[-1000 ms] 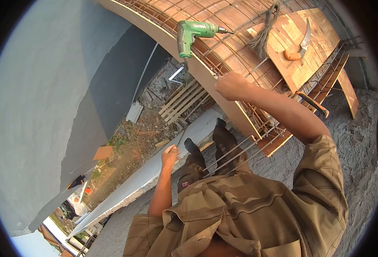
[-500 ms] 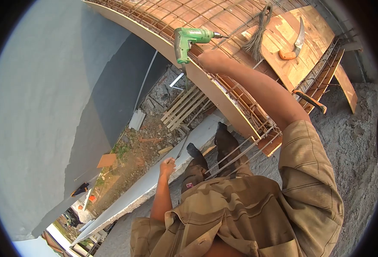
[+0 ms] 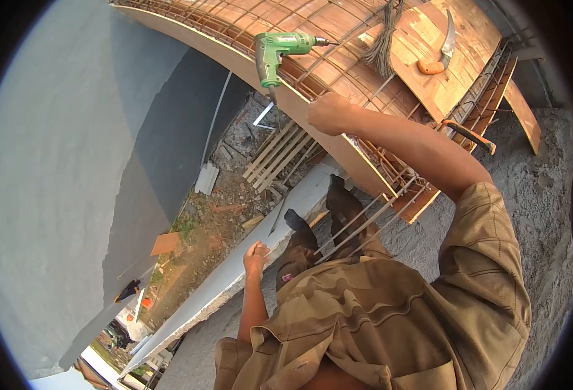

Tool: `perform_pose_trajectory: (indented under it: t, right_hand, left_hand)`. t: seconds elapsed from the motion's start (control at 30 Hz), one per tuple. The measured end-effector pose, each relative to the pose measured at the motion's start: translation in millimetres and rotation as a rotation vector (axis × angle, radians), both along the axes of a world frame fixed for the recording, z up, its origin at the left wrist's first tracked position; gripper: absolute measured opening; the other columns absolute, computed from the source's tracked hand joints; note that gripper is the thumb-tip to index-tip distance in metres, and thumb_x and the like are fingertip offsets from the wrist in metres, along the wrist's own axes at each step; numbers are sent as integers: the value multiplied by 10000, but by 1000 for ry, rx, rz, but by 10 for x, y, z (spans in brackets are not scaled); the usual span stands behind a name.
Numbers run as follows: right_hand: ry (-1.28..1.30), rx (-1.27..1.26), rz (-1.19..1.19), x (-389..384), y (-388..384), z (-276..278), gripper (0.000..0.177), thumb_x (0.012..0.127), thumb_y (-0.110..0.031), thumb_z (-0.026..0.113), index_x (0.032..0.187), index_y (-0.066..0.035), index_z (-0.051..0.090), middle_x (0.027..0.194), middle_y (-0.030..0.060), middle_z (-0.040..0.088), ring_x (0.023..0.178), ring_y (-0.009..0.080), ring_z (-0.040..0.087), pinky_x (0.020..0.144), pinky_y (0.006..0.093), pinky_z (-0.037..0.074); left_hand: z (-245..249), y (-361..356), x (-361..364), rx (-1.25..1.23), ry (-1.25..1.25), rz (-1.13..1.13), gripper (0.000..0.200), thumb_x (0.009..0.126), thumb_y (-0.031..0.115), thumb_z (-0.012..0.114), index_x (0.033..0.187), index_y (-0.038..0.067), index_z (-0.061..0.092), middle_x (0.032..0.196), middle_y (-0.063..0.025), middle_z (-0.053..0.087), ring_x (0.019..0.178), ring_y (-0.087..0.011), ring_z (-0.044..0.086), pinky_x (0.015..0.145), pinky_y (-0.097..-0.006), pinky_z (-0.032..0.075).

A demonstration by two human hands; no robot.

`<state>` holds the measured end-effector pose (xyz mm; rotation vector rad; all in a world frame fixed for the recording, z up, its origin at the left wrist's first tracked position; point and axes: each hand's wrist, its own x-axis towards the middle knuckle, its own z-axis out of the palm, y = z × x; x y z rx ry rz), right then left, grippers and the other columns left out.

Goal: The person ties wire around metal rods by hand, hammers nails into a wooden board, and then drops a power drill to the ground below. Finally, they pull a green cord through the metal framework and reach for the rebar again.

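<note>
My right hand (image 3: 331, 114) is closed in a fist at the top edge of the curved plywood form board (image 3: 371, 174); whatever its fingers hold is hidden. Up and left of it, a green power drill (image 3: 290, 44) rests on the reinforcing bars (image 3: 325, 68), its bit pointing right. Lower down, my left hand (image 3: 255, 259) hangs beside the pale concrete ledge (image 3: 234, 276), fingers curled together. I cannot make out anything in them.
A curved saw (image 3: 447, 49) with an orange handle lies on a plywood sheet (image 3: 423, 71), beside a bundle of tie wire (image 3: 385, 45). An orange-and-black handled tool (image 3: 471, 136) sticks out nearby. Bar ends (image 3: 358, 227) project toward my legs. Left of the ledge, rubble and a wooden pallet (image 3: 277, 156) lie below.
My right hand has moved down from over the bars to the board's edge. The view has shifted slightly. My left hand stays low and closed, and the drill still rests on the bars.
</note>
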<state>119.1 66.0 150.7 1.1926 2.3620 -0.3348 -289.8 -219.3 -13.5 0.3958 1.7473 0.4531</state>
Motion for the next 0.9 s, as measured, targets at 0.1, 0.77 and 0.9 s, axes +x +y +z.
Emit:
perform_pose_trajectory:
  t: [0.1, 0.77, 0.9]
  right_hand:
    - [167, 87, -166, -108, 422, -1, 218, 863, -123, 586, 985, -37, 745, 998, 169, 730, 954, 305, 715, 797, 439, 573]
    - [512, 310, -431, -229, -367, -324, 151, 767, -135, 620, 691, -63, 729, 739, 134, 717, 699, 295, 717, 585, 396, 572]
    - [648, 246, -736, -448, -114, -462, 130, 760, -100, 631, 778, -53, 750, 805, 131, 729, 785, 290, 728, 628, 411, 580]
  left_hand:
    - [-143, -60, -71, -221, 48, -274, 365, 997, 235, 565, 1301, 32, 570, 1158, -122, 651, 982, -235, 671, 776, -360, 566]
    - [250, 682, 629, -2, 95, -421, 386, 1001, 223, 570, 1313, -4, 577, 1158, -120, 671, 1013, -195, 670, 768, -315, 557]
    - [448, 926, 1490, 198, 99, -801, 374, 983, 220, 586, 1275, -12, 609, 1165, -170, 677, 1036, -223, 663, 853, -351, 536]
